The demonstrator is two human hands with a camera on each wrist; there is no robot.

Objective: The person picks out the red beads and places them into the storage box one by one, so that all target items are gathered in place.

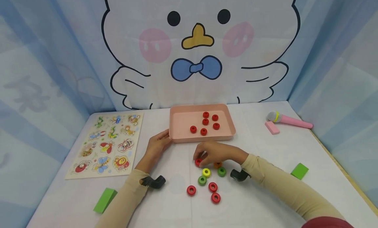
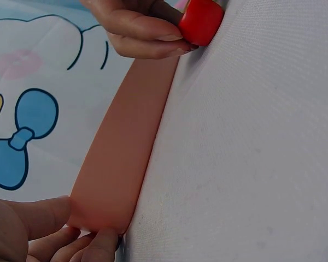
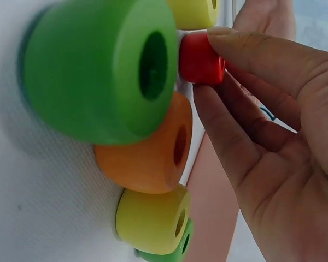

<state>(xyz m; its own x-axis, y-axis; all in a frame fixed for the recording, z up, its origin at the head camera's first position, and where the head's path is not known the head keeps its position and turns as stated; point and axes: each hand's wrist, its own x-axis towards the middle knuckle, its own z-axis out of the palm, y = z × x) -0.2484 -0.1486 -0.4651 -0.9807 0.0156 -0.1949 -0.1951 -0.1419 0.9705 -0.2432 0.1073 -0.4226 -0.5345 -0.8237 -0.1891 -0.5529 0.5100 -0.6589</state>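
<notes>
A shallow pink tray [image 1: 180, 123] holds several red ring beads [image 1: 203, 131]. My left hand [image 1: 157, 146] holds the tray's near left corner; in the left wrist view, thumb and fingertips [image 2: 101, 245] lie on either side of that corner. In front of the tray, my right hand [image 1: 217, 151] pinches a red bead [image 3: 201, 58] between thumb and fingers, close over the white cloth. Beside it lie an orange bead [image 3: 147, 164], a green bead [image 3: 98, 71] and a yellow bead [image 3: 150, 218].
More loose beads lie nearer me, including a red bead [image 1: 191, 190] and a green bead [image 1: 202, 180]. A sticker-like picture board [image 1: 106, 146] is at left. Green blocks [image 1: 105, 200] flank both arms. A toy microphone [image 1: 290, 120] and a pink block [image 1: 272, 127] lie at right.
</notes>
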